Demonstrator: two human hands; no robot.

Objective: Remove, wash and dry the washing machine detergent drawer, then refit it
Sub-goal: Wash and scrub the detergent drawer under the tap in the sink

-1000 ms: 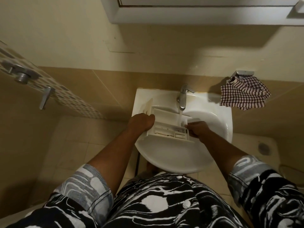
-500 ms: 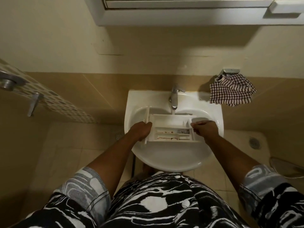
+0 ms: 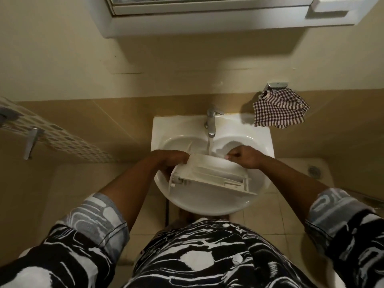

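Half a second ago the drawer point(image 3: 209, 173) lay flat with its compartments facing up. Now I have tipped it, so its far edge stands up under the water point(image 3: 208, 145) from the tap point(image 3: 211, 121), in the middle of the frame, over the basin point(image 3: 176, 125). My left hand point(image 3: 170, 161) grips the left end and my right hand point(image 3: 245, 157) pinches the upper right edge; the hands are apart. I think the washing step goes on. The cloth point(image 3: 280, 110), at upper right, hangs untouched.

Fingers of the left hand point(image 3: 169, 163) hide behind the detergent drawer point(image 3: 209, 173); the top edge cuts off the wall cabinet point(image 3: 207, 19).
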